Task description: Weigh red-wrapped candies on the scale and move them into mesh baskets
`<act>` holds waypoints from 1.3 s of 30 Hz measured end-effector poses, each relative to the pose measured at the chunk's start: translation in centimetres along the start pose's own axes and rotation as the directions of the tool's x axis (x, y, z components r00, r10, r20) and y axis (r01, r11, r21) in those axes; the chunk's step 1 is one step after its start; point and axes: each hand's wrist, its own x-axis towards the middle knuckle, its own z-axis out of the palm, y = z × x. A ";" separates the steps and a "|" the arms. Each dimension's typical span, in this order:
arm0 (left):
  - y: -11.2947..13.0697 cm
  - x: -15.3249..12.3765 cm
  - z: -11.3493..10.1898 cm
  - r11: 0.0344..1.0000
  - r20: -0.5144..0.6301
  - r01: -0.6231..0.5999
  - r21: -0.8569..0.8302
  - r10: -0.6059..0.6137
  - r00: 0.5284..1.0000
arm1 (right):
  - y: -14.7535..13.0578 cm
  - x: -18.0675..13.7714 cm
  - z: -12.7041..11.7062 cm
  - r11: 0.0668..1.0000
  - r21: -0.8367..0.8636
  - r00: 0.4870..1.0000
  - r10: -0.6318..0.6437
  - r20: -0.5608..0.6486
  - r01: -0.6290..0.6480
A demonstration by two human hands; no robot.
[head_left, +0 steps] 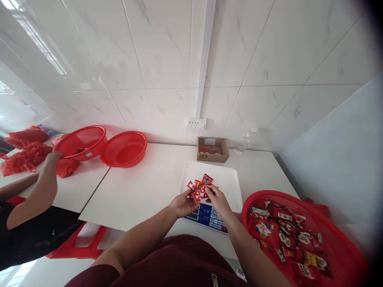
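Observation:
My left hand (pixel 183 204) cups a red snack packet with white dots (pixel 199 194) from the left side, its fingers curled beneath. From the right, my right hand (pixel 220 202) pinches the same packet between thumb and fingers. Several other small wrapped packets, one a red packet with dark lettering (pixel 207 179), show just beyond my fingers; whether they rest in my left hand or on the tray I cannot tell. Both hands are over the front of a digital scale with a white tray (pixel 230 181) and a blue keypad panel (pixel 206 215), partly hidden by my hands.
A red perforated basket (pixel 341 235) at right holds many wrapped snacks. Behind the scale stand a small cardboard box (pixel 213 156) and a clear plastic bottle (pixel 245 141). At left are two red basins, the nearer one (pixel 124 149) beside another person's arm (pixel 44 191), and red bags (pixel 28 157).

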 end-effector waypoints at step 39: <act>-0.8 -4.2 -3.8 0.998 -0.177 -0.044 -0.042 0.036 0.984 | 4.3 -0.1 -2.0 0.338 -0.928 0.984 -0.127 0.122 0.159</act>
